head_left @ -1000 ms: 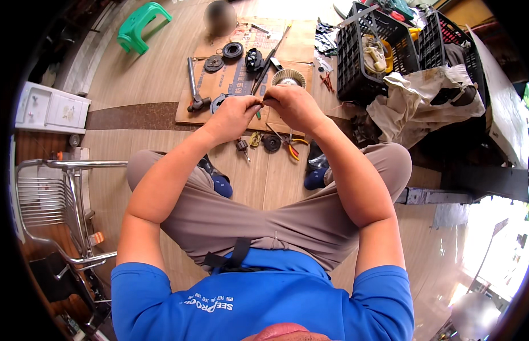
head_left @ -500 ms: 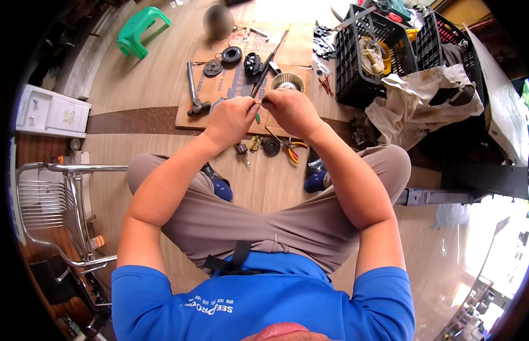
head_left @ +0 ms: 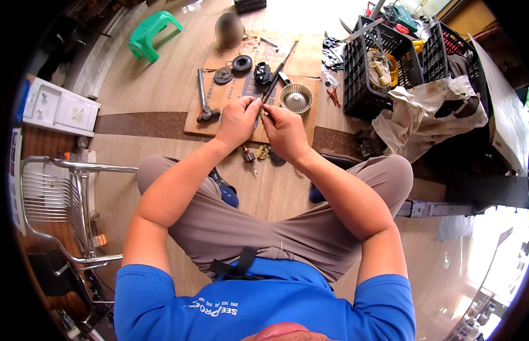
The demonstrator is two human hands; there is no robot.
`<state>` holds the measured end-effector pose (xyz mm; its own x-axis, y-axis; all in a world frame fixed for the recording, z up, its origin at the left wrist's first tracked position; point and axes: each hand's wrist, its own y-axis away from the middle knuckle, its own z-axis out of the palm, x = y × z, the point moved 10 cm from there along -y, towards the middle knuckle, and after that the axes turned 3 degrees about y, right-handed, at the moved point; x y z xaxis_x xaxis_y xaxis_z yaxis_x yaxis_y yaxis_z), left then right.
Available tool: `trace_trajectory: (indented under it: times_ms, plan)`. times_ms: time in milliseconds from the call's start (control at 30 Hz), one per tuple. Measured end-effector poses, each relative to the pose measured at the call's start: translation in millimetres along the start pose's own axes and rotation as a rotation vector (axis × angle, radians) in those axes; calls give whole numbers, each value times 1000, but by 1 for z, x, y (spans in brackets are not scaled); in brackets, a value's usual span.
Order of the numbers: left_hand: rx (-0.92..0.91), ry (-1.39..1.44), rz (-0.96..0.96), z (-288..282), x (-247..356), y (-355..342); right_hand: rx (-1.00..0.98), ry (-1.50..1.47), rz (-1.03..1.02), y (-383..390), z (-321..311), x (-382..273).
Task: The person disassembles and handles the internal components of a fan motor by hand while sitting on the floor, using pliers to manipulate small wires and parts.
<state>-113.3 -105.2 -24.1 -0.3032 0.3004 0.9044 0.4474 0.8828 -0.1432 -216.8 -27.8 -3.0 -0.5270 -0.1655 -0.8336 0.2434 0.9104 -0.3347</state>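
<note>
Over the near edge of the cardboard sheet, my left hand [head_left: 239, 121] and my right hand [head_left: 285, 131] meet, fingertips closed in a pinch. Between them is a thin dark cord-like piece [head_left: 262, 109], mostly hidden by the fingers. A black cord [head_left: 276, 78] runs from near the fingertips up across the cardboard. Right of it sits a round finned fan wheel [head_left: 297, 99]; left of it, a black block-shaped part [head_left: 263, 73]. A hammer [head_left: 202, 92] lies beyond my left hand. Below the hands are a small motor armature [head_left: 250, 157] and a brass-coloured part [head_left: 262, 152].
The cardboard [head_left: 307, 59] also carries a black ring-shaped part [head_left: 242, 63] and a grey disc [head_left: 223, 75]. Black crates [head_left: 358, 85] with tools and a draped cloth [head_left: 409, 116] stand at right. A green stool [head_left: 144, 35] is far left, a metal chair [head_left: 77, 167] nearer.
My right hand has come lower and turned more upright beside the left, uncovering the fan wheel and covering the yellow-and-orange-handled pliers. The whole view has shifted slightly.
</note>
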Motion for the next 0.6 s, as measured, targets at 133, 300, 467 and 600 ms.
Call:
trace_trajectory:
  times_ms: [133, 300, 467, 600]
  plan:
    - [-52, 185, -134, 8, -18, 0, 63, 8, -53, -6, -1, -5]
    - [-80, 505, -338, 18, -27, 4, 0, 42, -45, -10, 6, -10]
    - [-57, 678, -460, 15, -30, 3, -30, -114, -15, -11, 18, -5]
    - [3, 713, -449, 13, -29, 3, -40, -289, 61, -11, 26, 6]
